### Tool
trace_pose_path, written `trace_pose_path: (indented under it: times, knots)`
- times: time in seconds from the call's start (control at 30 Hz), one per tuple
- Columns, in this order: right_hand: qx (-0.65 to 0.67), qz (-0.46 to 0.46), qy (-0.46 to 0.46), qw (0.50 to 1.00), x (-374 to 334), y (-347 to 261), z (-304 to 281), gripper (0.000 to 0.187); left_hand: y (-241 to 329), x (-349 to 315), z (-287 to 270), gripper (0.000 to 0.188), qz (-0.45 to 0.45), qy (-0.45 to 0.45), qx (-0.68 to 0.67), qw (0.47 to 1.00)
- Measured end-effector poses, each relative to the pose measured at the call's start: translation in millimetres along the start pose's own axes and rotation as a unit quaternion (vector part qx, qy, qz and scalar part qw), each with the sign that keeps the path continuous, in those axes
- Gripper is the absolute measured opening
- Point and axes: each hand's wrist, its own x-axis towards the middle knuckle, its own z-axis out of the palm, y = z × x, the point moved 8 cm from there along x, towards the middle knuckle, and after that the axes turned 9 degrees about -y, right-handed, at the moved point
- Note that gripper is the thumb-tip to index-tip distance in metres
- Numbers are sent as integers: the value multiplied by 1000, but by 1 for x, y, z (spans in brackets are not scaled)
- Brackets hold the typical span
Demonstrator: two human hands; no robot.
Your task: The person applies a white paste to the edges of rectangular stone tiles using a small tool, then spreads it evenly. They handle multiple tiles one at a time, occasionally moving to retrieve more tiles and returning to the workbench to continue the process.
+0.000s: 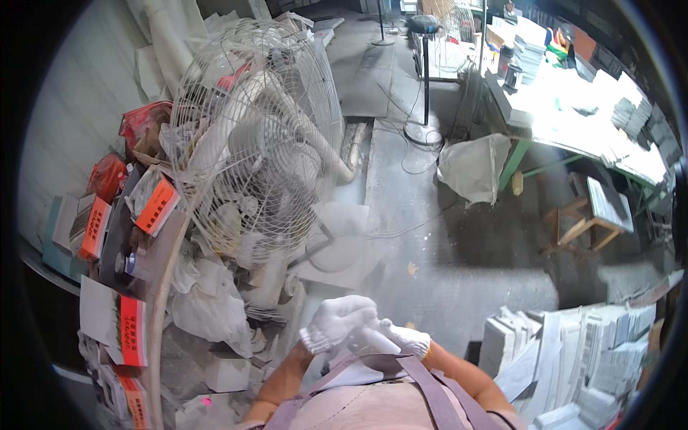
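Both my hands wear white knit gloves and meet close in front of my chest. My left hand (342,320) is closed, its fingers curled toward the right. My right hand (405,337) lies against it, a little lower, with its fingers mostly hidden. Some white material (369,342) shows between the two hands; whether it is glove fabric or a separate thing is unclear. Just below them is the purple apron (373,365) that I wear, with its straps over a pink top.
A large caged fan (258,143) stands ahead on the left, beside cluttered boxes with orange labels (156,206). Stacked pale slabs (559,358) stand at near right. Farther right are a wooden stool (591,215) and a bright, loaded worktable (545,118). Cables (412,231) cross the floor.
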Motion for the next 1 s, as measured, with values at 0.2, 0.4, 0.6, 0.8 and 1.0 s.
trace_pose_path:
  times: [0.2,0.4,0.6,0.8,1.0]
  knots:
    - [8,-104,210,972,-141,-83,-40,81,47,139,118,23,49,-125,93,987]
    - [115,-201,300,926,-225,-104,-108,60,71,249,200,22,86,-206,140,965]
    - [212,-258,308,891,-277,-165,-189,75,111,363,246,25,204,-156,380,889]
    - [31,-290,370,882,-365,-285,-225,63,162,481,303,29,203,-206,320,902]
    - [228,-528,281,768,-479,-368,-250,27,224,589,369,67,163,-251,77,951]
